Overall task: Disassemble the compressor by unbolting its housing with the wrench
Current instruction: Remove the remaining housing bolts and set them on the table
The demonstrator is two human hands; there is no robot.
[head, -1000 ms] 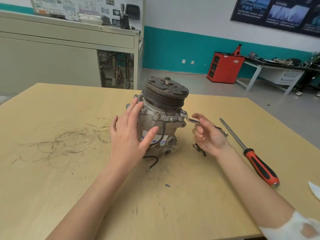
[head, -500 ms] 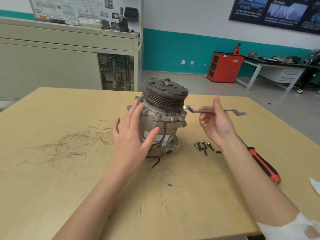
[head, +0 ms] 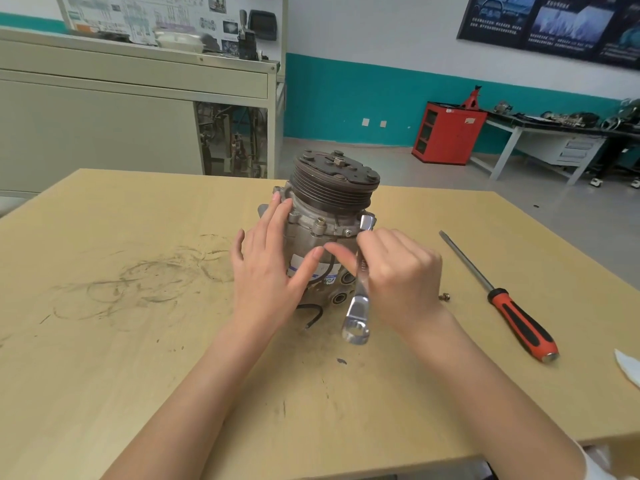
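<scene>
1. Our wooden workbench (head: pixel 138 358) sits in a workshop; the compressor (head: pixel 325 233) stands upright near its middle.
2. Our left hand (head: pixel 270 271) lies open, fingers spread, flat against the housing, likely to steady it.
3. Our right hand (head: pixel 398 271) is curled around the wrench (head: pixel 358 306), upper end at a flange bolt (head: pixel 348 232).
4. A screwdriver (head: pixel 502 299) lies to the right.

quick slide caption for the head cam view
Left hand steadies the upright compressor while the right hand holds a wrench at its housing flange.
</scene>
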